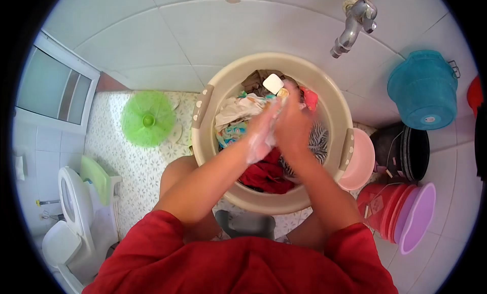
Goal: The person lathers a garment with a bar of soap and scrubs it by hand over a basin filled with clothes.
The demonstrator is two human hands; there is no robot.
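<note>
A large cream tub (272, 204) with dotted side handles holds several clothes: a white patterned cloth (241, 110), a dark red cloth (264, 175) and a black-and-white striped cloth (318, 142). Over its middle, my left hand (263, 134), covered in white suds, is pressed against my right hand (294, 119). Both are smeared by motion, and what lies between the palms is hidden. Just beyond the fingertips are a white squarish object (273, 83) and a small yellowish round piece (283, 93). I cannot tell whether either is held.
A metal tap (355, 28) juts from the wall. On the right are a teal bucket (423, 91), a black bucket (416, 152), a pink basin (359, 159) and stacked red and purple buckets (388, 210). A green mesh cover (148, 119) and a toilet (76, 197) are left.
</note>
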